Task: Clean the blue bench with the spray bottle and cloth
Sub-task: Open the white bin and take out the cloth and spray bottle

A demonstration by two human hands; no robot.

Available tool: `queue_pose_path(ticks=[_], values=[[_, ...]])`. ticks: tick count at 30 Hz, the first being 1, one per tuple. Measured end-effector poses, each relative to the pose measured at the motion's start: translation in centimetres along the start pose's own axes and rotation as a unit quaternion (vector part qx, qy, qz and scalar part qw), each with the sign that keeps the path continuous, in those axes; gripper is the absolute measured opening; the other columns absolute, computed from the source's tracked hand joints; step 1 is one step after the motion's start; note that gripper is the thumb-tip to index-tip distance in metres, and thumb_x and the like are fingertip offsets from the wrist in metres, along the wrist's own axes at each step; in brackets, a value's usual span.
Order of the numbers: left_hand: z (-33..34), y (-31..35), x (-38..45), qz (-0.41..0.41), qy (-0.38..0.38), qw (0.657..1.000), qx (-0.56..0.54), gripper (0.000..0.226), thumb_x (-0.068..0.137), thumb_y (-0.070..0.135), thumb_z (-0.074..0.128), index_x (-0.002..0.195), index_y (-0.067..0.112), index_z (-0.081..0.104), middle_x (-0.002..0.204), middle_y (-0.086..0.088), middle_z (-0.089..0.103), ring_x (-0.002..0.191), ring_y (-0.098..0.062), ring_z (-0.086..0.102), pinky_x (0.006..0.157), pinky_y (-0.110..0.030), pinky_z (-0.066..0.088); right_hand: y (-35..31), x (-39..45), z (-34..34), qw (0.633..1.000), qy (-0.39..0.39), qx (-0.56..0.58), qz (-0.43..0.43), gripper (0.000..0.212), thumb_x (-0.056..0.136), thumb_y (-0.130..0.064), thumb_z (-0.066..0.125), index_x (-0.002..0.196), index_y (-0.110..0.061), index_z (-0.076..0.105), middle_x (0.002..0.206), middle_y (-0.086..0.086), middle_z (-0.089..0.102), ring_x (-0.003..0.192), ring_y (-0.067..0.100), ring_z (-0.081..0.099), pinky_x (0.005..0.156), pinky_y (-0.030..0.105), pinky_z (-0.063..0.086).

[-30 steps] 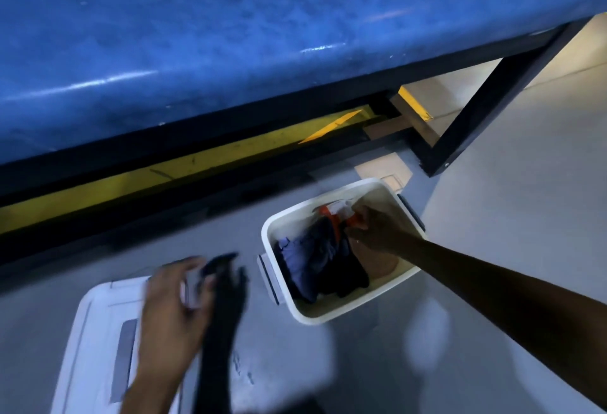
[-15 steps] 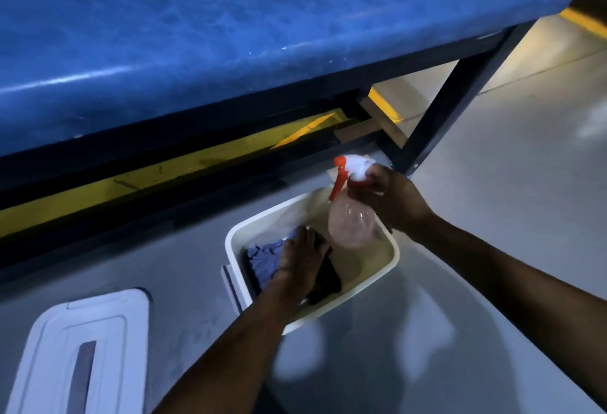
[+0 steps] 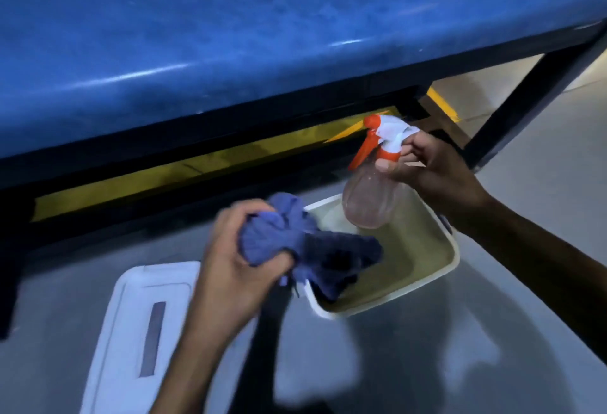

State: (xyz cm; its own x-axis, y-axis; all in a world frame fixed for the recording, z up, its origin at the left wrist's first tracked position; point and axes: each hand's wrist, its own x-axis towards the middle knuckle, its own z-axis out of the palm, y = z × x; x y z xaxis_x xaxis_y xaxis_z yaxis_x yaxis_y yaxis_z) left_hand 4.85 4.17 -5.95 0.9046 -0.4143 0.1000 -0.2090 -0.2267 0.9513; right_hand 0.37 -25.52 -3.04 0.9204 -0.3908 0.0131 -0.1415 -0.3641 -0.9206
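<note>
Holding a crumpled blue-purple cloth [image 3: 289, 242], your left hand [image 3: 236, 269] is closed tight around its bunched end, with the loose end trailing toward 3 o'clock over the near-left rim of the open white rectangular plastic tub [image 3: 450, 269]. Whether that trailing end touches the tub floor cannot be told, as the frame is blurred there.

Your right hand [image 3: 437, 177] is wrapped around the neck of a clear plastic spray bottle with a white head and orange trigger [image 3: 371, 196]. The fingers are curled shut just under the head, the thumb across the front. The bottle hangs roughly upright, nozzle pointing toward 9 o'clock, above the far end of the tub and clear of it.

The glossy blue padded bench top [image 3: 262, 35] fills the view from 9 o'clock through 12 to 2 o'clock, with a few pale specks on its surface. Neither hand touches it. Its black metal frame [image 3: 525, 91] runs beneath, one leg slanting down at 2 o'clock. A yellow floor stripe [image 3: 164, 173] shows under the frame.

A white plastic lid with a grey slot handle [image 3: 141, 331] lies flat on the grey floor [image 3: 542, 190] at 7 o'clock, just beside the tub.
</note>
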Motion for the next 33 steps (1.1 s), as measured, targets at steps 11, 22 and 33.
queue_pose_path(ticks=[11, 22, 33], values=[[-17.6, -14.0, -6.4, -0.163, 0.192, 0.937, 0.242, 0.053, 0.062, 0.017, 0.081, 0.111, 0.027, 0.065, 0.114, -0.014, 0.061, 0.108, -0.045, 0.059, 0.092, -0.056, 0.051, -6.0, 0.4, 17.8, 0.978, -0.189, -0.070, -0.057, 0.058, 0.071, -0.025, 0.086, 0.117, -0.032, 0.051, 0.085, -0.006, 0.073, 0.074, 0.013, 0.067, 0.073, 0.034, 0.054], [-13.5, -24.4, -10.5, -0.200, 0.039, 0.908, 0.366, 0.108, 0.070, 0.099, 0.031, 0.142, 0.021, 0.051, 0.149, -0.036, 0.045, 0.139, -0.061, 0.039, 0.101, -0.072, 0.042, 2.5, -1.9, 27.2, 0.971, -0.120, -0.205, 0.017, 0.028, 0.070, -0.043, 0.065, 0.082, -0.021, 0.053, 0.086, 0.000, 0.065, 0.082, 0.024, 0.065, 0.070, 0.040, 0.053], [-14.1, -26.4, -9.3, -0.197, 0.029, 0.891, 0.409, 0.071, 0.076, 0.067, 0.049, 0.127, 0.019, 0.062, 0.129, -0.028, 0.049, 0.125, -0.050, 0.048, 0.101, -0.059, 0.048, 5.9, -2.7, 13.5, 0.944, 0.105, -0.202, 0.240, 0.044, 0.086, -0.047, 0.068, 0.118, -0.019, 0.055, 0.108, 0.013, 0.069, 0.100, 0.034, 0.064, 0.084, 0.039, 0.048]])
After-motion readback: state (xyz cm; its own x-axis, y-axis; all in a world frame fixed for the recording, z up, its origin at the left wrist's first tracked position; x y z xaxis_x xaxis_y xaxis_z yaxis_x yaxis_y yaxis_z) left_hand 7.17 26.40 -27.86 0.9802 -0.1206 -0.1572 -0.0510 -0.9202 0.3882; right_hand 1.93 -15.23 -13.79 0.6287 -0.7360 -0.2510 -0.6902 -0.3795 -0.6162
